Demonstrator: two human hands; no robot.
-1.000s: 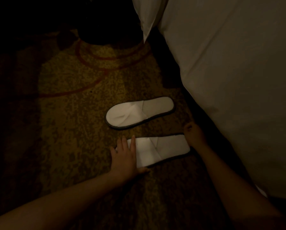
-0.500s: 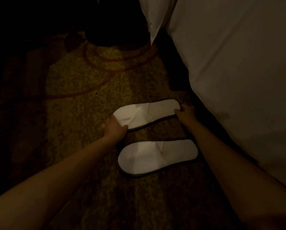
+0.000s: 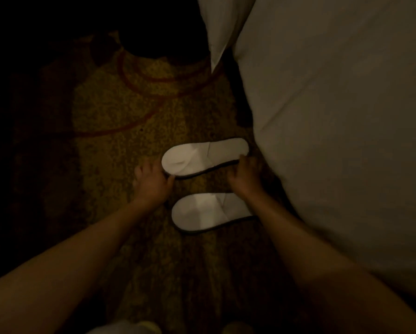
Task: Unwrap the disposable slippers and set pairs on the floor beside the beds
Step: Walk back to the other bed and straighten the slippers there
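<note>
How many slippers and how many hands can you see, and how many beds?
Slippers: 2, far slipper and near slipper, both white, on the carpet.
Hands: 2, left hand and right hand, at the ends of the far slipper.
Beds: 1, bed.
Total: 5

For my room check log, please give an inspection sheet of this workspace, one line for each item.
Surface: patterned carpet, dim light.
Job's things: far slipper and near slipper, unwrapped, side by side beside the bed.
Clutter: nothing seen.
Hands: left hand at the far slipper's toe end, right hand at its heel end; grip unclear.
Cables: nothing seen.
Surroundings: pillow corner; dark shape on carpet, unidentifiable.
</note>
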